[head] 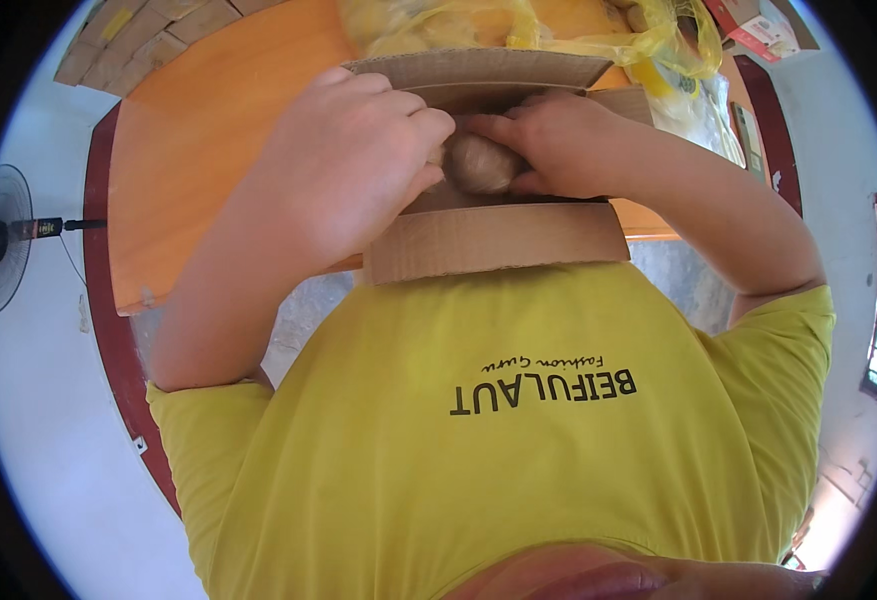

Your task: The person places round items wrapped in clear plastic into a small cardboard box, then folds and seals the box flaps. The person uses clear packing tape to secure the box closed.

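Note:
Close before me at the table's near edge is an open cardboard box [498, 238], its near flap folded out towards my yellow shirt. Inside it sits a round brownish item [485, 163] wrapped in clear plastic film. My right hand [558, 142] reaches into the box from the right, index finger and thumb around this item. My left hand [363, 154] is curled over the left side of the box, knuckles up. A small tan patch shows between its thumb and fingers; I cannot tell what it is. The hands hide much of the box's inside.
The orange table [198, 187] extends to the left. Yellow translucent plastic bags [596, 37] lie beyond the box. Several cardboard boxes [160, 37] stand at the far left, with a red and white carton [761, 34] at the far right. A phone-like object [747, 135] lies at the right edge. A fan [4, 240] stands left.

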The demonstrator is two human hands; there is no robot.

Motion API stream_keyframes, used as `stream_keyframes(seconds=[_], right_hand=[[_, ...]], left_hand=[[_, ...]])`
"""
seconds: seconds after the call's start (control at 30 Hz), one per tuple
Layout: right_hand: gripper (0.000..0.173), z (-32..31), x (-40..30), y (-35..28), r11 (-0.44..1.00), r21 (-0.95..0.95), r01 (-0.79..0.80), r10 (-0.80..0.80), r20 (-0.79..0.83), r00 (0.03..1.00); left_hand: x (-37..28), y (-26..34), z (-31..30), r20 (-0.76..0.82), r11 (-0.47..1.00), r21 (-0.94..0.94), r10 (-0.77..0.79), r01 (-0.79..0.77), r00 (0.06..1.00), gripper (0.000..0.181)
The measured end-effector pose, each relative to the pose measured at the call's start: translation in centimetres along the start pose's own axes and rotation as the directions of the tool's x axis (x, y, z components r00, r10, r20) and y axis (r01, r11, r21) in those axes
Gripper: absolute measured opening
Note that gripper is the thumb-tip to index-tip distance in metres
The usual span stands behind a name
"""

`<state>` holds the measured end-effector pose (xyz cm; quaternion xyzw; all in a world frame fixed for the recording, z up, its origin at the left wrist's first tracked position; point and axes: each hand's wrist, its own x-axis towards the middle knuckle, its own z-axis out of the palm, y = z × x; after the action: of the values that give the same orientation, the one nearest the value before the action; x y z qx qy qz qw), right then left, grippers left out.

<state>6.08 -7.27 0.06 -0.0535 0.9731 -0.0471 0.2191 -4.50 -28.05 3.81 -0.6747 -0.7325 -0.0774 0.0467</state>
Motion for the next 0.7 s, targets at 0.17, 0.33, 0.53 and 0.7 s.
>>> stream_keyframes(seconds=[0.17,0.33,0.53,0.7], right_hand=[[0.072,0.7,0.1,0.7,0.997,0.043,0.061,-0.060,-0.028,0.998],[0.072,1.0,-0.1,1.0,0.996,0.045,0.080,-0.075,-0.090,0.993],[0.068,1.0,-0.7,1.5,0.990,0.116,0.079,-0.063,-0.133,0.989],[0.060,-1.2,-4.2,5.3,0.948,0.250,0.195,-0.106,-0.329,0.938]], left_hand=[[0.3,0.0,0.3,0.116,1.000,0.025,-0.007,0.004,0.993,0.031],[0.5,0.1,0.1,0.089,1.000,0.008,0.002,-0.002,0.996,0.030],[0.3,0.3,0.1,-0.014,0.997,-0.076,0.002,-0.003,1.000,0.030],[-0.9,0.0,0.4,-0.220,0.989,-0.143,-0.004,-0.028,0.976,0.029]])
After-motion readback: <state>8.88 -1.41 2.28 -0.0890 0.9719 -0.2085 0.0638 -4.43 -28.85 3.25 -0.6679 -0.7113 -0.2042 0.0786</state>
